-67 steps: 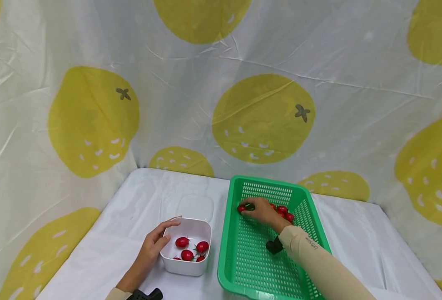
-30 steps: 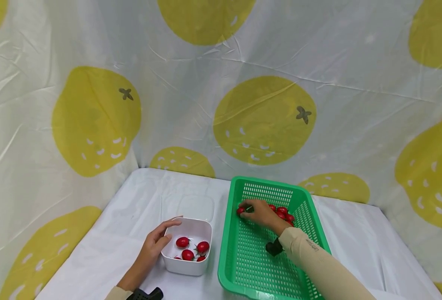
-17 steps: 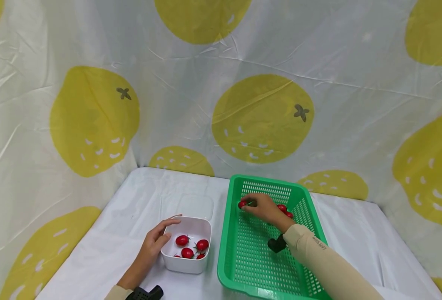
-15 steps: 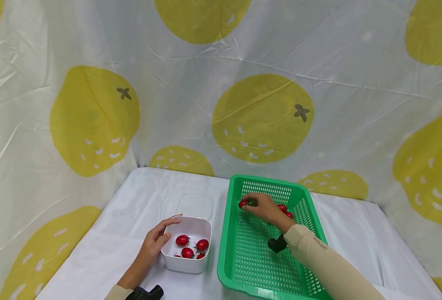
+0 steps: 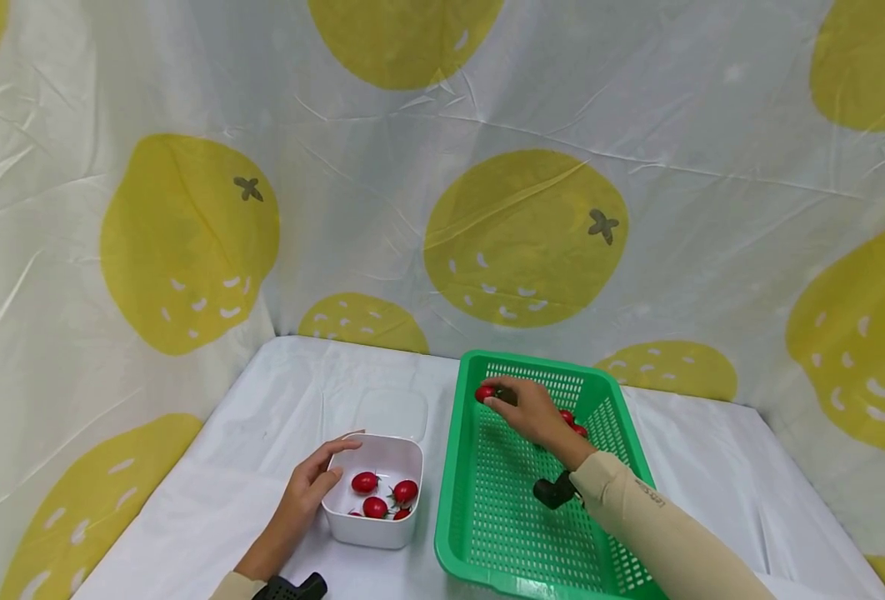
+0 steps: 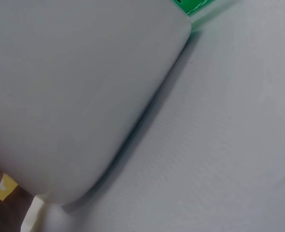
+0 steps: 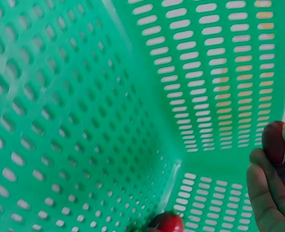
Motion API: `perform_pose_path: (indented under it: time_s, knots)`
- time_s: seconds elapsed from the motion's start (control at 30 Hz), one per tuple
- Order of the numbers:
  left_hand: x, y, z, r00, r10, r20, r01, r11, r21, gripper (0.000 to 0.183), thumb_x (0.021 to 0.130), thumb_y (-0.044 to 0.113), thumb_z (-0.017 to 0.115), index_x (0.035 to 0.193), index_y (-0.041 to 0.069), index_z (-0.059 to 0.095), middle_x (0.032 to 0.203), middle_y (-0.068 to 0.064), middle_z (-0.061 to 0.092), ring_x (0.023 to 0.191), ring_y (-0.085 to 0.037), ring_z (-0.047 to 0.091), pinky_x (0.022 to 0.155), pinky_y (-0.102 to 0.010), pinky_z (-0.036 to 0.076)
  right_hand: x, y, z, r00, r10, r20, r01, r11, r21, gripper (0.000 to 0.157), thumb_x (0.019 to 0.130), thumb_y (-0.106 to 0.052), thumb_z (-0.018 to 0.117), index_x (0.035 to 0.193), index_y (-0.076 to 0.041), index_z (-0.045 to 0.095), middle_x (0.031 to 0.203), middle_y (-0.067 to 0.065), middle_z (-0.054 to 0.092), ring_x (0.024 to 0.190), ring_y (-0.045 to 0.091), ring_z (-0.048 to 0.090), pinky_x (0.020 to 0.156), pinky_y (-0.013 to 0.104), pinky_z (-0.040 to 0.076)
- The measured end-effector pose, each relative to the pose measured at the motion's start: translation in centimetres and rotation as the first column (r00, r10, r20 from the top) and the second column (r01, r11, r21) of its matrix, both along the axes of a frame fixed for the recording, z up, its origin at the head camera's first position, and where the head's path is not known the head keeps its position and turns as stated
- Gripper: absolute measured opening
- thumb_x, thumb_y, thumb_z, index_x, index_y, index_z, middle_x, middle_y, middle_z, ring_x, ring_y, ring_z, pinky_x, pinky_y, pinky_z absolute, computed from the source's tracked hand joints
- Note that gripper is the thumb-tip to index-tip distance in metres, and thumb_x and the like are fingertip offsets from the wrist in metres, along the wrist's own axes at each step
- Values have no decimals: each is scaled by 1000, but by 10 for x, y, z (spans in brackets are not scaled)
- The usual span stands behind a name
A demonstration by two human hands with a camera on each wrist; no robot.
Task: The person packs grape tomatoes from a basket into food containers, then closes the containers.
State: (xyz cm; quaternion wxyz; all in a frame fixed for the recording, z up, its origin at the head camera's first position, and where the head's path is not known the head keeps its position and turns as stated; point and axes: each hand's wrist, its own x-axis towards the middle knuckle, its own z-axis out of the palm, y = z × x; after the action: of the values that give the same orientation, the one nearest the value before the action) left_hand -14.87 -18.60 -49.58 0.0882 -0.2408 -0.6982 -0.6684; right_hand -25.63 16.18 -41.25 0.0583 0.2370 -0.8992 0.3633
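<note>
- Fingers (image 7: pixel 264 195) of the right hand (image 5: pixel 531 412) are pinching one red tomato (image 5: pixel 484 392) near the far-left side of the green basket (image 5: pixel 448 500); I'm guessing the fingertip hold is for not bruising it.
- The left hand (image 5: pixel 309 487) is resting on the white box (image 5: pixel 371 533), fingers loosely extended at the rim, so from my end it's looking like steadying, not gripping.
- The box is standing upright, lidless, just left of the basket, probably for a short reach, and it's holding several loose tomatoes (image 5: pixel 375 507).
- More tomatoes are sitting by the basket's right wall, partly hiding behind the right hand.
- Textures I'm noticing: glossy skins, leafy green tops, slick rounded-square box, slotted plastic basket. A clear flat lid (image 5: pixel 392 412) is lying behind the box on creased white cloth (image 5: pixel 255 417).
</note>
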Motion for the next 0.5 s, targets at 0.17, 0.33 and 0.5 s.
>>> perform_pose_path:
  time_s: [0.17,0.33,0.5]
  knots:
    - [1,0,1,1000,-1,-7,1,1000,-1,36,97,-5,38,131,-4,51,143,-19,46,138,-12,36,110,-14,21,7,-6,7,999,19,-38,-20,999,-43,28,93,-19,66,120,-13,67,105,1,71,91,15,67,75,34,54]
    - [1,1,2,1000,25,9,-25,1000,-16,36,98,-4,39,131,-3,51,143,-17,47,138,-11,35,109,-12,20,10,-16,13,994,50,-95,-58,995,-82,27,92,-19,67,118,-13,68,103,-3,72,89,11,68,75,34,54]
    - [1,1,1,1000,18,9,-18,1000,-13,37,97,-5,38,131,-1,52,143,-17,46,138,-11,36,109,-13,21,15,-28,14,992,70,-102,-80,992,-98,24,90,-19,69,115,-16,69,101,-7,72,88,7,68,77,31,54]
